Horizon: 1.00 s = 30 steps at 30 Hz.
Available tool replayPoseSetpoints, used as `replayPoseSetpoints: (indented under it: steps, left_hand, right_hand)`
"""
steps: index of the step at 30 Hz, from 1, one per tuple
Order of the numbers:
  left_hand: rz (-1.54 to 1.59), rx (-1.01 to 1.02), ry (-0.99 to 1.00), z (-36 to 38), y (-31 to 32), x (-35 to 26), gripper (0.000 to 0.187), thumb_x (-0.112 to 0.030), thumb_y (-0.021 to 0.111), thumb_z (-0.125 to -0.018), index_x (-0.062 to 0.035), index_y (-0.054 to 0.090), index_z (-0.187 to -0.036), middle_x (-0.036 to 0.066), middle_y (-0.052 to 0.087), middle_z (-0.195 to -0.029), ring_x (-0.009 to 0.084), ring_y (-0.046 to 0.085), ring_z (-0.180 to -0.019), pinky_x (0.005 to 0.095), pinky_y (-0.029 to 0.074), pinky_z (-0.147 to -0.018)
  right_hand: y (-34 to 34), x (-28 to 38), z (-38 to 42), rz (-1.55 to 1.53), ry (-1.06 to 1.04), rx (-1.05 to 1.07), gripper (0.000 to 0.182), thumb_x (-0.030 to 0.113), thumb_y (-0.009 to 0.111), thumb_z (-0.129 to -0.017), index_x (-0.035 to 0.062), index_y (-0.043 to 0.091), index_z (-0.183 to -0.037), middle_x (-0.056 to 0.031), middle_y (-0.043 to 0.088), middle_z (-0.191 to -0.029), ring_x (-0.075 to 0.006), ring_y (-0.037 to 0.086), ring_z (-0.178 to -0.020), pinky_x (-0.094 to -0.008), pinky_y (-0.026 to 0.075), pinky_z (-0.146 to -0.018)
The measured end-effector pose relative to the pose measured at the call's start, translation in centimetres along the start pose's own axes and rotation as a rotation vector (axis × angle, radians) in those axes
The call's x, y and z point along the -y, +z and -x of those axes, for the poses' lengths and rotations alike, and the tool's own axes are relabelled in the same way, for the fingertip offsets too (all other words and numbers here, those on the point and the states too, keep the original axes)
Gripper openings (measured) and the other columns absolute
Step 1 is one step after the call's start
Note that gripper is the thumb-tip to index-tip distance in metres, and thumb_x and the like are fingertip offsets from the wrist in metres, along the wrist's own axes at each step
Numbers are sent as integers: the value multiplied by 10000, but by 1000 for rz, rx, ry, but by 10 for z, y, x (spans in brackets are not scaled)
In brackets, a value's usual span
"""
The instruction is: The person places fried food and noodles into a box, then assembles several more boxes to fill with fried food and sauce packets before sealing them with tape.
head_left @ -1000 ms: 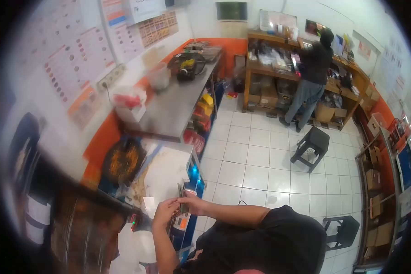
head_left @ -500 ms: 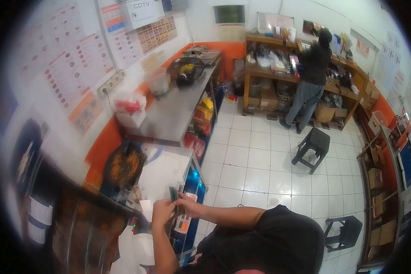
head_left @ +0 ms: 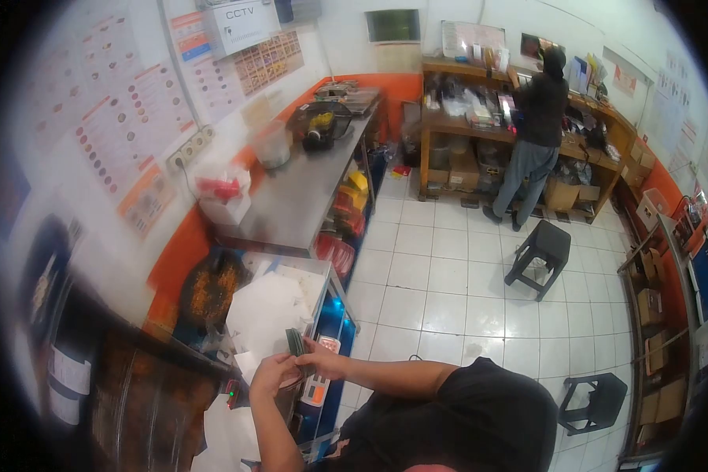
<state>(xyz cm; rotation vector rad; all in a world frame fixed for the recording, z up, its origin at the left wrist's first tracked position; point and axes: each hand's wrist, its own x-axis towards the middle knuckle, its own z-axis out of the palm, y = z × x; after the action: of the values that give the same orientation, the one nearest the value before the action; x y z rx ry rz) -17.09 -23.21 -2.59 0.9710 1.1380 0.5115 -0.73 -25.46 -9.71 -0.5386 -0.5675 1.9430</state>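
Note:
A small dark green flat bundle (head_left: 296, 342) with pale streaks, perhaps layered, stands upright between my hands; its exact kind is too small to make out. My left hand (head_left: 272, 374) is closed, its fingertips pinching at the lower end of the bundle. From the other side my right hand (head_left: 323, 359) also closes on it, thumb and fingers near its edge. White paper sheets (head_left: 267, 307) lie on the low table just beyond my hands. A white and orange device (head_left: 315, 391) sits below my right hand.
A dark pan of orange-brown crumbs (head_left: 212, 293) stands by the wall, next to a steel counter (head_left: 303, 193). Across the tiled floor a person (head_left: 539, 134) stands at a wooden shelf unit (head_left: 456, 130). Two black stools (head_left: 547, 250) stand on the floor.
My hands and the green bundle have shifted slightly left and down, and more of the bundle shows. The white sheets now lie at a different angle, farther left.

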Motion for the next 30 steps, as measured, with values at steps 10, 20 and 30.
replayPoseSetpoints:
  steps: [10, 20, 30]
  left_hand:
    - [-779, -901, 712, 54, 49, -56, 208, -133, 585, -861, 64, 633, -820, 189, 631, -680, 312, 612, -608, 381, 469, -632]
    - [72, -688, 741, 130, 60, 5, 218, -104, 494, -949, 37, 542, -1108, 102, 560, -1117, 196, 567, -950, 311, 455, -828]
    - [263, -272, 279, 151, 72, 87, 293, -113, 500, -952, 16, 516, -1215, 125, 547, -1181, 211, 576, -1015, 339, 492, -836]
  right_hand:
    - [-5, -15, -44, -75, -13, -262, 461, 177, 541, -839, 27, 433, -1261, -139, 573, -1078, -271, 605, -901, -395, 529, -766]
    - [-4, 0, -14, 588, -307, -704, 352, 321, 559, -897, -6, 607, -1019, -116, 601, -934, -235, 584, -821, -353, 466, -764]
    - [82, 54, 80, 1248, -760, 88, 261, 288, 675, -836, 146, 666, -1055, -64, 401, -981, -223, 413, -955, -381, 308, -847]
